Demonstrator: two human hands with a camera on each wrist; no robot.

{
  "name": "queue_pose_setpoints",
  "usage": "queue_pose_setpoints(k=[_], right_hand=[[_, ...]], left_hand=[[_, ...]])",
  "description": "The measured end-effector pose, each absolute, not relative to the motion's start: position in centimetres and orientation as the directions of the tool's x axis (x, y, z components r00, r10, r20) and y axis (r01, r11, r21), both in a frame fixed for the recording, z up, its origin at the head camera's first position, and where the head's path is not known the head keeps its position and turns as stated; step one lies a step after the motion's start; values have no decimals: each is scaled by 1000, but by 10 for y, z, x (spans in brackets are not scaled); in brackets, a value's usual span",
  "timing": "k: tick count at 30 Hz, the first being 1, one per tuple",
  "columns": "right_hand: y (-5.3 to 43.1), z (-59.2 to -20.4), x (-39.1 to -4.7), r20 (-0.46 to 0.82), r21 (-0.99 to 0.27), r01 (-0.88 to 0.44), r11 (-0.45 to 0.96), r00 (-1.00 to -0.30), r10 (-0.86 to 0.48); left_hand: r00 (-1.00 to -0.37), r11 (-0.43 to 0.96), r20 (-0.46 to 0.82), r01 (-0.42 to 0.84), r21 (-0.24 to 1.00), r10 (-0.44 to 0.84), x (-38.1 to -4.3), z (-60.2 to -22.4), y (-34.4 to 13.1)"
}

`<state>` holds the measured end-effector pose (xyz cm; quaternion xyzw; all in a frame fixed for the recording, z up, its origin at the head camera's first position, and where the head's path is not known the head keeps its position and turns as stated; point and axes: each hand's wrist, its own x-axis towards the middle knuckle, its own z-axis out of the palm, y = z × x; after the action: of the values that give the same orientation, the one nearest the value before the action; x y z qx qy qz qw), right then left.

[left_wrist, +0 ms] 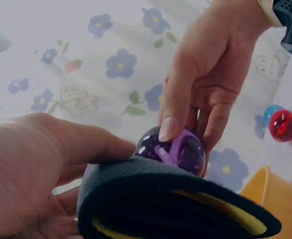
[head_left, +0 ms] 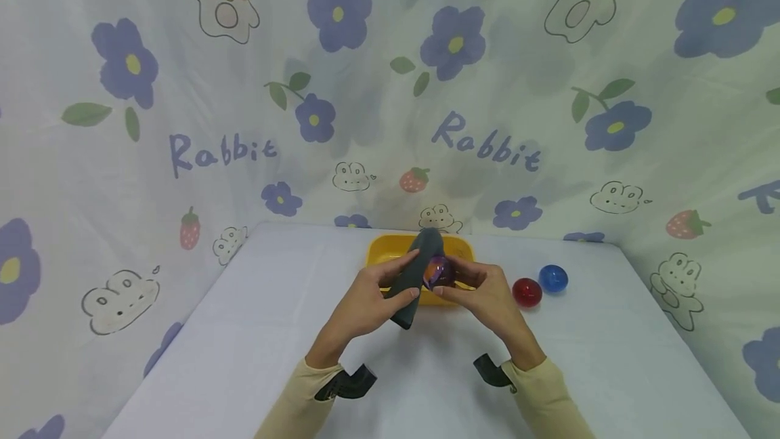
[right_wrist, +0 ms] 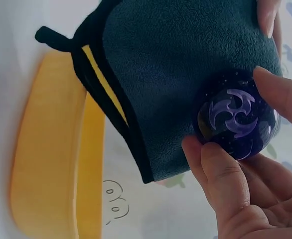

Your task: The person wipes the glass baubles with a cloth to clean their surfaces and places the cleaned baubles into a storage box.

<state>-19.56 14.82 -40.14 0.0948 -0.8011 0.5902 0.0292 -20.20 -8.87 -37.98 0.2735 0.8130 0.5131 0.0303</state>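
Observation:
My left hand [head_left: 364, 295] grips a folded dark teal cloth [head_left: 420, 269] with black edging and a glimpse of yellow inside its fold. Opposite it, my right hand [head_left: 490, 288] holds a shiny dark purple ball [head_left: 440, 272] between thumb and fingers. A lighter purple swirl emblem and small specks show on the ball [right_wrist: 235, 114] in the right wrist view. The ball sits against the face of the cloth [right_wrist: 156, 64], or very close to it; whether they touch is hard to tell. Both hands are raised above a yellow basket [head_left: 380, 246].
A red ball [head_left: 527, 293] and a blue ball [head_left: 553, 279] lie side by side on the white table [head_left: 256, 330], right of the basket. Behind the table hangs a white curtain [head_left: 378, 87] printed with flowers and rabbits.

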Motion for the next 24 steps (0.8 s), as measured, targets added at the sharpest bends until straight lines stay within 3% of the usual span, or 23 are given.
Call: queue_pose_setpoints(k=[10,24], right_hand=[[143,-397,-188,223,-914,-272,301,-957,-188],[141,-399,-190,261,-915,-302,267,-949,-178]], left_hand=[[-834,426,326,517,743,445,-201,-379,-84],[-856,502,268,483,717,442,-197,-374,-91]])
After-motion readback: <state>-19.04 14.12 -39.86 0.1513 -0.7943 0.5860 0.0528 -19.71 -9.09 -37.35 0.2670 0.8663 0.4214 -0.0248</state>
